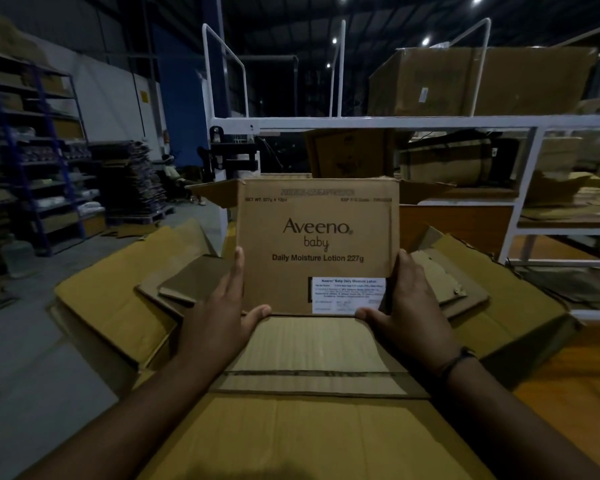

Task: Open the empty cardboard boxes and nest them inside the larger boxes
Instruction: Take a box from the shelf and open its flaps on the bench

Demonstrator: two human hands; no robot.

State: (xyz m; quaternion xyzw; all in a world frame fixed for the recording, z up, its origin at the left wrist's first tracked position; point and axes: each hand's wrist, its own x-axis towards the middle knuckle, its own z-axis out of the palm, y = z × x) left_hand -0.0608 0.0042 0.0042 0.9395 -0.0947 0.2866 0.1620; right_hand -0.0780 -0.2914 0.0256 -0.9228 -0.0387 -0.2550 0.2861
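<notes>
You hold the Aveeno box (316, 237) upright over the open larger box (111, 296). Your left grip (222, 306) and right grip (409, 306) each pinch one lower side, thumbs on its front.

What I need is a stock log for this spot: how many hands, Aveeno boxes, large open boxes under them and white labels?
Hands: 2, left hand and right hand
Aveeno box: 1
Large open box beneath it: 1
White label on the held box: 1
Total: 5
</notes>
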